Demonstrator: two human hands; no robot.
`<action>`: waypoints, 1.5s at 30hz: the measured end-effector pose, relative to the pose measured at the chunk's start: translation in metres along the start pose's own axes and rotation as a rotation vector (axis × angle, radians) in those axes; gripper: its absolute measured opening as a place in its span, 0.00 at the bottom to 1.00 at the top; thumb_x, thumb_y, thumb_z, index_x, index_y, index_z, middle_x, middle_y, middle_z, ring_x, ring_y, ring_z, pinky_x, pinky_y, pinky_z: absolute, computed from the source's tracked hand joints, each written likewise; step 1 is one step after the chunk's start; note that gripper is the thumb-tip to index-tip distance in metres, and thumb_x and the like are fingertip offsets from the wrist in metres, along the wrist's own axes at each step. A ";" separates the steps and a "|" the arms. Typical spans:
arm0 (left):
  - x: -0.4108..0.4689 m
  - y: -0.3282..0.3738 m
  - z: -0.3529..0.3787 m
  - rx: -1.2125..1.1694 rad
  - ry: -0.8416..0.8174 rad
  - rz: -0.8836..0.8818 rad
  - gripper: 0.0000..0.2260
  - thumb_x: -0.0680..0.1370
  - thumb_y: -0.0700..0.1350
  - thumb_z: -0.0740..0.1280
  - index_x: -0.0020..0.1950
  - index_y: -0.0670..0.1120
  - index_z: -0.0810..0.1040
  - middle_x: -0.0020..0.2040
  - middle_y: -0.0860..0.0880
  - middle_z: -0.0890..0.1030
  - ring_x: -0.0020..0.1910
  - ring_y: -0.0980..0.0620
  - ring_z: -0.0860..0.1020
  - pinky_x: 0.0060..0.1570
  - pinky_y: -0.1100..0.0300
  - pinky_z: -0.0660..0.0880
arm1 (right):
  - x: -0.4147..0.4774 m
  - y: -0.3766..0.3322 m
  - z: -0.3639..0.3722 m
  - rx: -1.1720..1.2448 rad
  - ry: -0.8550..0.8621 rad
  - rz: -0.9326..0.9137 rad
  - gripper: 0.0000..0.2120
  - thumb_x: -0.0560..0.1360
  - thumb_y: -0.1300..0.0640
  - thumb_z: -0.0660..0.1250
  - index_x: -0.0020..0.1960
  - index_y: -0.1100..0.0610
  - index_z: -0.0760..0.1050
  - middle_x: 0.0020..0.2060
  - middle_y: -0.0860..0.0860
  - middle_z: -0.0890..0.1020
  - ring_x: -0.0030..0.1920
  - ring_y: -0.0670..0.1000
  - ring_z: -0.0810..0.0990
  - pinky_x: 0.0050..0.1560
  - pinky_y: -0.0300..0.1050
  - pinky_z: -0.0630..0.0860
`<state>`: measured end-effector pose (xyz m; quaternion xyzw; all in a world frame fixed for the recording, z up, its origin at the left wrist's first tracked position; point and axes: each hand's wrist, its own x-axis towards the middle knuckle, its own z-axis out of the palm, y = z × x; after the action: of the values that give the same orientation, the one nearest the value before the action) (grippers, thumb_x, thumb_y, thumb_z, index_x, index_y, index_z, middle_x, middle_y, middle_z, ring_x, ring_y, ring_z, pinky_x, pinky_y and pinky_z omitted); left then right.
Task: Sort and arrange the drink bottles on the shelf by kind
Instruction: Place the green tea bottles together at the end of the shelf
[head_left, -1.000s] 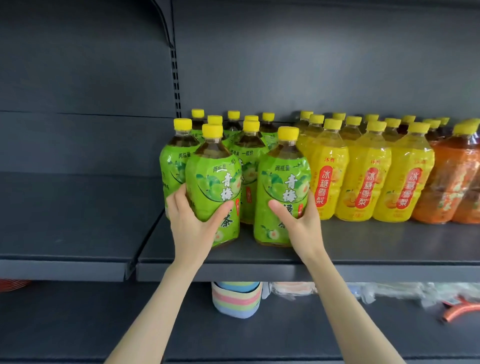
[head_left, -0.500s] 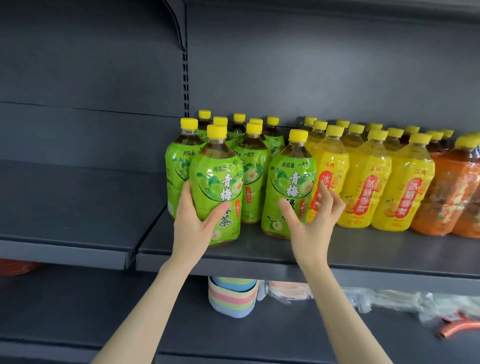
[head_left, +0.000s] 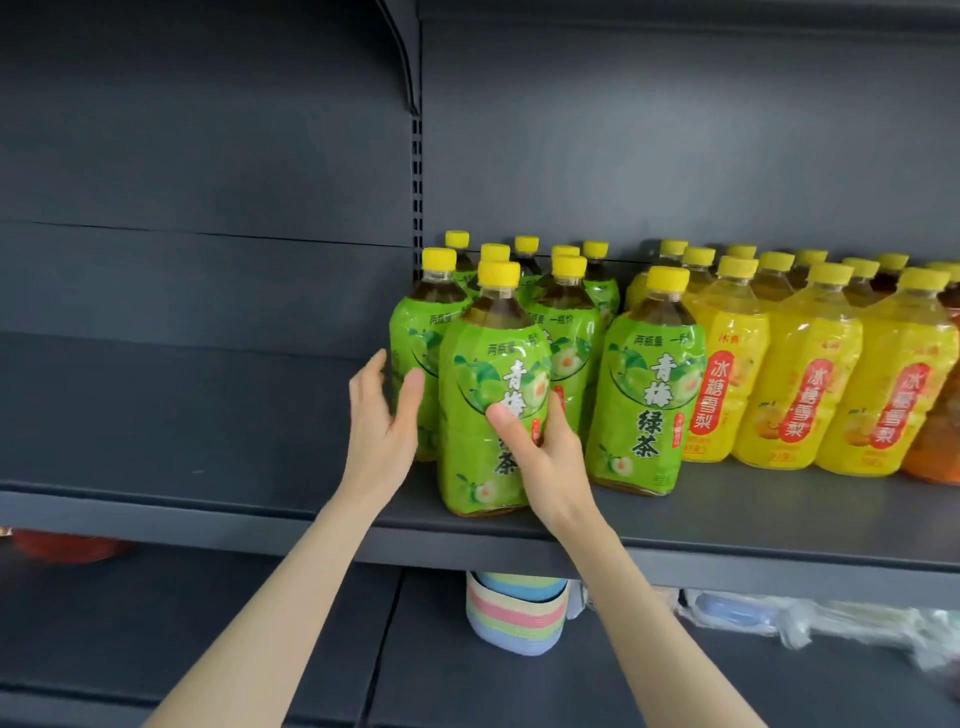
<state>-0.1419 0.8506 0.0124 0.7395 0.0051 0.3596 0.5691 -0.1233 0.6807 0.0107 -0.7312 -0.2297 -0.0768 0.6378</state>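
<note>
1. The front green bottle (head_left: 488, 395) stood upright near the front edge of the shelf (head_left: 727, 525), close to its left end.
2. The right hand (head_left: 545, 457) clasped it, thumb across the label and fingers curled round its right side.
3. The left hand (head_left: 382, 421) was spread, fingers straight, just beside the bottle's left side and holding nothing; whether it touched was unclear.
4. A second green bottle (head_left: 644, 395) stood further right, just beside the yellow bottles (head_left: 800, 389).
5. More green bottles (head_left: 563, 312) clustered behind, toward the shelf's back edge.
</note>
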 end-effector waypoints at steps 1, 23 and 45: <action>0.010 -0.002 -0.002 -0.022 -0.077 -0.011 0.28 0.74 0.61 0.59 0.70 0.49 0.62 0.66 0.52 0.69 0.67 0.55 0.68 0.69 0.51 0.65 | 0.001 0.002 0.002 -0.014 0.037 -0.008 0.29 0.66 0.31 0.66 0.61 0.42 0.65 0.43 0.20 0.76 0.47 0.24 0.74 0.43 0.19 0.68; 0.101 -0.063 -0.032 -0.118 -0.406 -0.173 0.44 0.70 0.66 0.62 0.77 0.51 0.43 0.71 0.52 0.67 0.62 0.60 0.72 0.63 0.57 0.71 | 0.006 0.003 0.024 -0.239 0.364 -0.020 0.35 0.64 0.29 0.65 0.63 0.51 0.69 0.45 0.27 0.80 0.48 0.36 0.80 0.54 0.44 0.76; 0.123 -0.066 0.000 -0.123 -0.561 -0.218 0.32 0.79 0.62 0.52 0.77 0.57 0.38 0.78 0.56 0.52 0.74 0.57 0.57 0.69 0.59 0.57 | 0.009 0.005 0.023 -0.255 0.327 -0.007 0.24 0.64 0.29 0.63 0.55 0.39 0.67 0.45 0.25 0.79 0.49 0.34 0.79 0.54 0.41 0.74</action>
<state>-0.0239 0.9249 0.0210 0.7693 -0.0945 0.0776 0.6271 -0.1171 0.7042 0.0057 -0.7829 -0.1141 -0.2251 0.5686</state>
